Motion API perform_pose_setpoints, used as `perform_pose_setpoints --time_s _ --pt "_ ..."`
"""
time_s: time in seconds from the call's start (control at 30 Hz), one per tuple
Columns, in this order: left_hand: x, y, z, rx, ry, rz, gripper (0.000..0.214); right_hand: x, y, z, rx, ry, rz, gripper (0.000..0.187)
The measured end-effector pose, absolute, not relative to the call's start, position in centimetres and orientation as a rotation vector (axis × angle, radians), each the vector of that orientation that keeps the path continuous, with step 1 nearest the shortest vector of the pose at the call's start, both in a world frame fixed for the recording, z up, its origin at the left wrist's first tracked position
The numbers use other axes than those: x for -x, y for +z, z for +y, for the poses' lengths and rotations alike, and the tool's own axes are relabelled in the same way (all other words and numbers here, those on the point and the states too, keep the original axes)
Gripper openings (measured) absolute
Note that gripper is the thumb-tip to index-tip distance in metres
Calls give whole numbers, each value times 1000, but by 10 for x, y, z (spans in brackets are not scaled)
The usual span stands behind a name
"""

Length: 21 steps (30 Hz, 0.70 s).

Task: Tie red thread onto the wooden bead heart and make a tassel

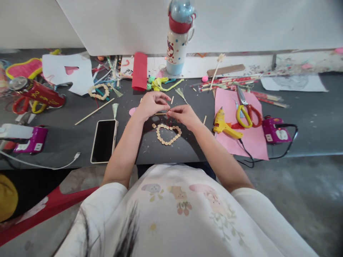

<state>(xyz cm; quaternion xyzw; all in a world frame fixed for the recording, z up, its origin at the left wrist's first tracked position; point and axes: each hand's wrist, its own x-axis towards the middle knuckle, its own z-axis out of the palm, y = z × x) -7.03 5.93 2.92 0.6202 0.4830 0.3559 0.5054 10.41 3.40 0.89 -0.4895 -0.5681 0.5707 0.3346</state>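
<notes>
upper left: red can (pixel 44 95), contents hidden. centre: left hand (pixel 154 104), wrist bent inward, fingers curled toward the thumb; whether it grips anything cannot be told. lower, between the forearms: heart-shaped loop (pixel 167 143), flat on the table (pixel 193 151). upper centre: bottle (pixel 177 46), upright, capped, contents hidden. centre: right hand (pixel 184 116), fingertips drawn together beside a thin stick (pixel 160 114); grasp cannot be confirmed.
</notes>
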Motion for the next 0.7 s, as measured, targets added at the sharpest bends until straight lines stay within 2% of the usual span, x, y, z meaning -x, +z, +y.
perform_pose_setpoints --time_s 0.2,0.43,0.7 --pt "70 29 62 -1509 872 1142 27 -105 8 34 1294 1473 -1495 26" --pt "68 40 62 -1639 805 1099 25 -116 -1 43 1078 1919 -1164 37" --pt "68 51 62 -1728 752 1065 22 -118 -4 46 1068 2016 -1008 37"
